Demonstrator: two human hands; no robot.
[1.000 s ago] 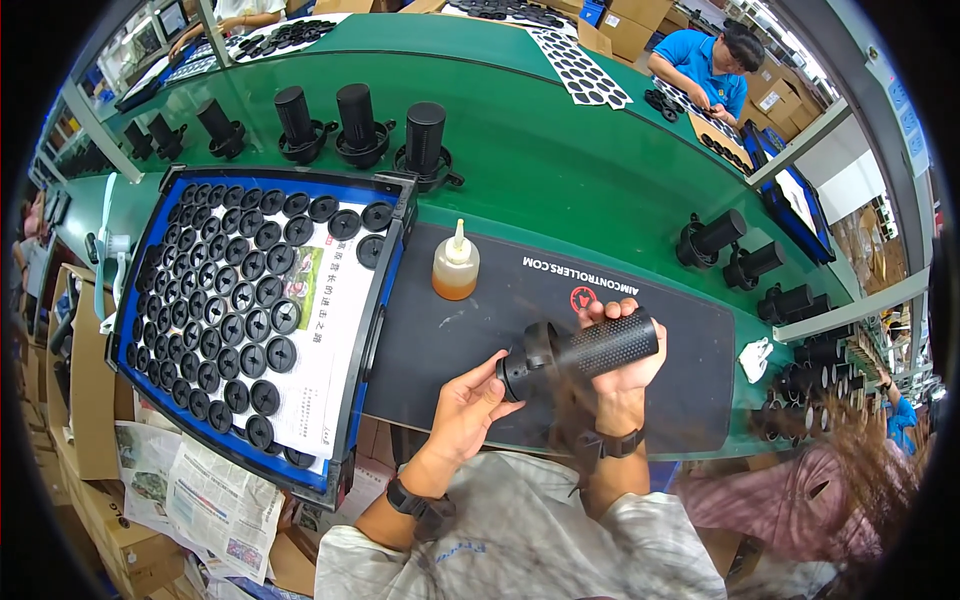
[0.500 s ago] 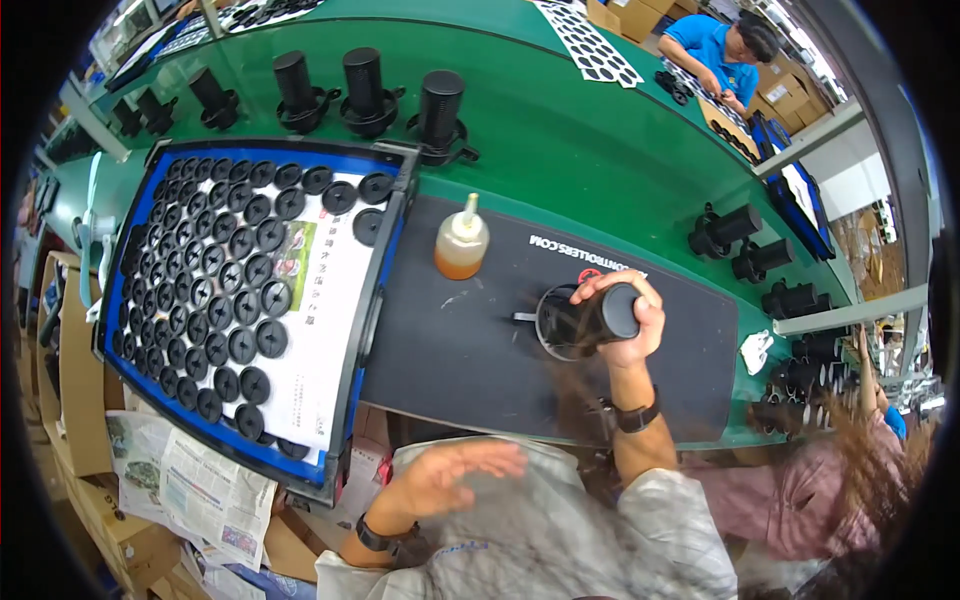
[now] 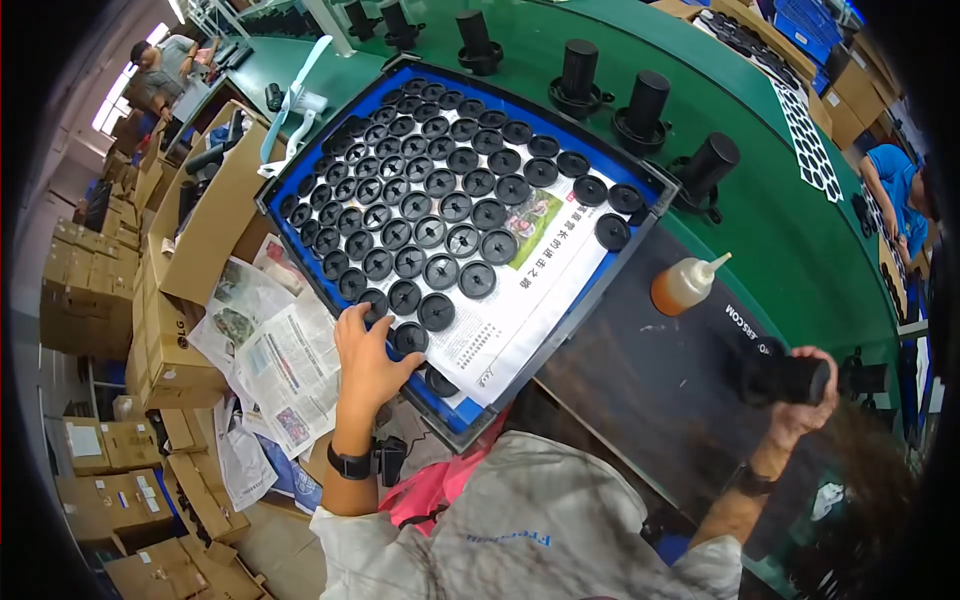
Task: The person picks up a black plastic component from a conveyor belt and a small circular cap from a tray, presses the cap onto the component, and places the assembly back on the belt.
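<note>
My right hand [image 3: 815,398] is wrapped round a black cylindrical part with a wider collar [image 3: 783,380], held tilted above the dark mat [image 3: 640,350]. At the near left edge of a blue-lined tray [image 3: 452,428], my left hand [image 3: 368,362] reaches in with thumb and fingers apart. Its fingertips lie by a round black disc [image 3: 372,304], and its thumb is close to another disc [image 3: 409,338]. Many such discs lie in the tray on newspaper. Between the tray and my right hand stands a squeeze bottle [image 3: 685,287] of amber liquid with a pale nozzle.
Several black cylinders [image 3: 646,108] stand along the green bench [image 3: 740,110] behind the tray. Cardboard boxes [image 3: 165,345] and newspaper [image 3: 285,375] lie at the left. A person in blue [image 3: 900,190] works across the bench, near a sheet of black circles [image 3: 805,140].
My view has swung left. My left hand has moved from in front of my body to the tray's discs. My right hand still holds the black cylindrical part.
</note>
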